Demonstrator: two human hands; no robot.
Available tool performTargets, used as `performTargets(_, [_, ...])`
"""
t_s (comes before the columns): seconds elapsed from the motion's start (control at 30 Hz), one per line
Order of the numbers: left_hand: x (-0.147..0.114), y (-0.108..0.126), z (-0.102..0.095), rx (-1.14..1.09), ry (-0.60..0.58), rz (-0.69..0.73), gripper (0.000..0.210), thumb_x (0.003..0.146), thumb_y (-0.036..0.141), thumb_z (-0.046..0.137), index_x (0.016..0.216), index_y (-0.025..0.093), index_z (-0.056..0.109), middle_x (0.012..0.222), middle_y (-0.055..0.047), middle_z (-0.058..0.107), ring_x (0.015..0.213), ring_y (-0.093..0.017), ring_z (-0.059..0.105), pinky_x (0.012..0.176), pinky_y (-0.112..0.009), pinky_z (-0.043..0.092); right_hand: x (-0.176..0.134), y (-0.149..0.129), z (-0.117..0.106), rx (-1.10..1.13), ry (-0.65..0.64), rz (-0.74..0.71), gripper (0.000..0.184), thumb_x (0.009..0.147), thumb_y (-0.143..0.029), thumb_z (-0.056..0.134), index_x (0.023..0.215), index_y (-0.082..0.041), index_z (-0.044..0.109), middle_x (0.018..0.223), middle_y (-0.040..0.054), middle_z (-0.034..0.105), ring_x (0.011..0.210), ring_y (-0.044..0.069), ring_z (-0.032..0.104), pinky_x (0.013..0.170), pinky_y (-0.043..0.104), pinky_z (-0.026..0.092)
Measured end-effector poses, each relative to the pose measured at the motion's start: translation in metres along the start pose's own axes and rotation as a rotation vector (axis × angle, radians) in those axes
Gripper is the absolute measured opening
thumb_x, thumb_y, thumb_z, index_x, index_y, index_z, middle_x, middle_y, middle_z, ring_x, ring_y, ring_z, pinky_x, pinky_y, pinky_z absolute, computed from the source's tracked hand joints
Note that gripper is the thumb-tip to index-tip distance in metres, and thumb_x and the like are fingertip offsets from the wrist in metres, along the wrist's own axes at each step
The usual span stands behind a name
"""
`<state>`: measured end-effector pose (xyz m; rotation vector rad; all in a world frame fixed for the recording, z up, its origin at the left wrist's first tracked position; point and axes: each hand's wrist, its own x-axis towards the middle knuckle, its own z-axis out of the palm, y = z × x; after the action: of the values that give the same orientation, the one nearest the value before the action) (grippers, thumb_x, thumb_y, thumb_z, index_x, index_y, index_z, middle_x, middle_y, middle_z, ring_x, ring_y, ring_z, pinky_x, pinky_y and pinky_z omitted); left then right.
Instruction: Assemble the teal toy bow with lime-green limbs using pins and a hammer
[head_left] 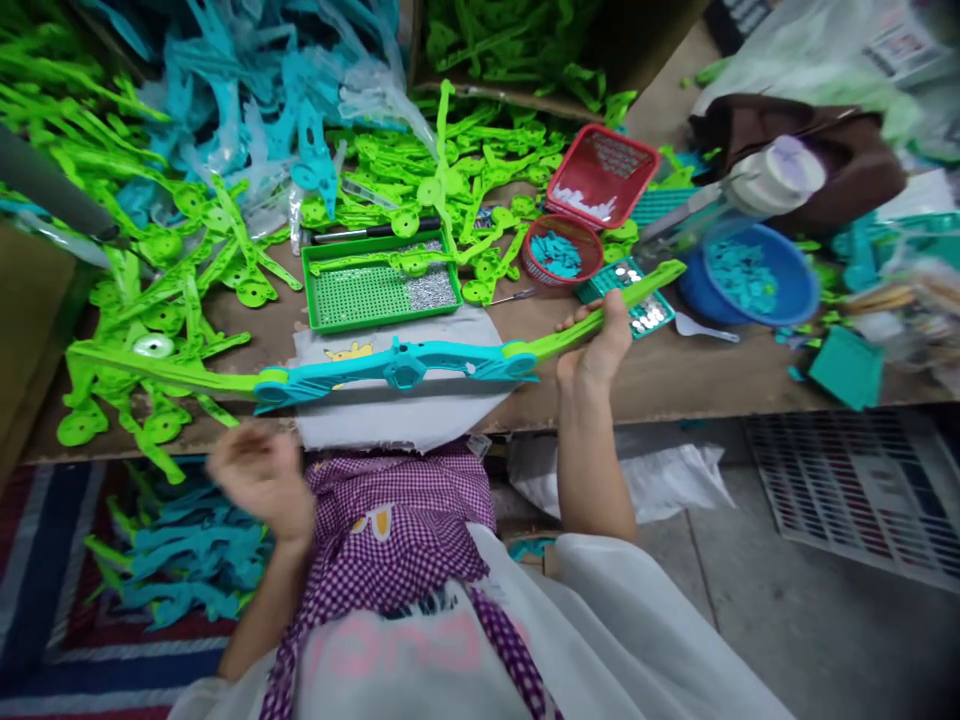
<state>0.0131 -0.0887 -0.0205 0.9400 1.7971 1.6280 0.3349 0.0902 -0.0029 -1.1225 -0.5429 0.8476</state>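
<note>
My right hand (600, 345) is closed around the right green arm (637, 292) of a long plastic assembly. A blue middle piece (405, 366) with a hexagonal hub joins this arm to another green arm (161, 372) on the left. The assembly spans the bench front above a white cloth (405, 420) with a yellow printed figure. Below the left arm, my left hand (262, 480) is apart from the assembly and blurred by motion, so its fingers cannot be made out. Behind the blue piece stands a green perforated tray (352, 318) with small metal pieces at its right end.
Loose green parts (240, 260) heap across the left and back, with blue parts (217, 100) behind. To the right are a red basket (600, 170), a round red basket (529, 255), a teal tray (660, 318) and a blue bowl (802, 295). Finished-looking pieces (187, 570) lie below left.
</note>
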Motion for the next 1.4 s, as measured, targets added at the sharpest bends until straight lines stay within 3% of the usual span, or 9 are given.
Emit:
performTargets(0.03, [-0.016,0.003,0.021,-0.02,-0.109,-0.021,0.041,0.077,0.04,0.074,0.11,0.024,0.058,0.108,-0.005,0.065,0.099,-0.021,0.064,0.09,-0.04,0.053,0.0,-0.002,0.002,0.002,-0.008,0.008,0.033,0.08,-0.052,0.064,0.07,-0.024,0.049,0.055,-0.0091,0.045,0.045,0.008,0.049,0.046,0.023,0.046])
performTargets(0.1, [-0.036,0.007,0.072,-0.165,-0.672,-0.262,0.06,0.065,0.032,0.084,0.119,0.023,0.06,0.117,-0.01,0.067,0.104,-0.024,0.065,0.093,-0.042,0.053,0.0,-0.007,0.008,0.005,-0.024,0.036,0.035,0.077,-0.053,0.066,0.07,-0.022,0.051,0.055,-0.0091,0.049,0.046,0.007,0.052,0.047,0.023,0.048])
performTargets(0.13, [-0.039,0.009,0.099,-0.257,-0.76,-0.368,0.065,0.061,0.031,0.086,0.12,0.021,0.061,0.118,-0.012,0.067,0.105,-0.025,0.066,0.094,-0.043,0.052,-0.001,-0.01,0.011,0.004,-0.033,0.052,0.036,0.076,-0.054,0.068,0.07,-0.022,0.051,0.055,-0.0092,0.05,0.047,0.007,0.053,0.048,0.023,0.049])
performTargets(0.23, [-0.031,0.015,0.168,-0.483,-0.749,-0.481,0.058,0.062,0.037,0.085,0.113,0.017,0.065,0.111,-0.011,0.071,0.109,-0.026,0.065,0.103,-0.044,0.047,-0.003,-0.018,0.017,-0.026,-0.075,0.067,0.039,0.073,-0.055,0.072,0.072,-0.021,0.051,0.054,-0.0099,0.054,0.046,0.007,0.056,0.049,0.022,0.053])
performTargets(0.33, [-0.018,0.02,0.198,-0.471,-0.728,-0.465,0.047,0.062,0.04,0.085,0.099,0.015,0.07,0.098,-0.009,0.075,0.102,-0.027,0.067,0.103,-0.046,0.046,-0.005,-0.024,0.019,-0.061,-0.093,0.026,0.04,0.07,-0.054,0.074,0.075,-0.023,0.049,0.053,-0.0111,0.054,0.047,0.008,0.059,0.048,0.021,0.053])
performTargets(0.63, [-0.017,0.017,0.198,-0.411,-0.73,-0.535,0.032,0.054,0.032,0.09,0.076,0.018,0.071,0.084,-0.006,0.074,0.084,-0.025,0.069,0.092,-0.047,0.053,-0.025,-0.043,0.036,-0.234,-0.21,-0.15,0.032,0.076,-0.049,0.071,0.077,-0.026,0.049,0.056,-0.0083,0.05,0.05,0.01,0.061,0.045,0.021,0.048])
performTargets(0.83, [-0.011,0.015,0.192,-0.484,-0.742,-0.506,0.037,0.053,0.034,0.09,0.078,0.019,0.069,0.084,-0.001,0.073,0.087,-0.021,0.068,0.092,-0.039,0.052,-0.025,-0.031,0.027,-0.17,-0.131,-0.074,0.032,0.081,-0.056,0.061,0.083,-0.027,0.049,0.057,-0.0087,0.047,0.051,0.01,0.06,0.047,0.022,0.049])
performTargets(1.2, [-0.006,0.039,0.166,-0.534,-0.854,-0.657,0.046,0.048,0.027,0.091,0.09,0.023,0.072,0.074,0.003,0.071,0.072,-0.017,0.066,0.075,-0.035,0.056,-0.016,-0.044,0.048,-0.188,-0.474,-0.011,0.044,0.074,-0.061,0.072,0.087,-0.025,0.051,0.067,-0.0043,0.057,0.076,0.016,0.068,0.063,0.029,0.059])
performTargets(1.4, [-0.009,0.043,0.154,-0.54,-0.907,-0.68,0.047,0.045,0.025,0.092,0.087,0.022,0.072,0.072,0.003,0.072,0.067,-0.016,0.066,0.071,-0.034,0.056,-0.003,-0.039,0.07,-0.454,-0.841,-0.028,0.039,0.08,-0.055,0.07,0.093,-0.021,0.055,0.071,-0.0007,0.06,0.075,0.019,0.067,0.073,0.041,0.061])
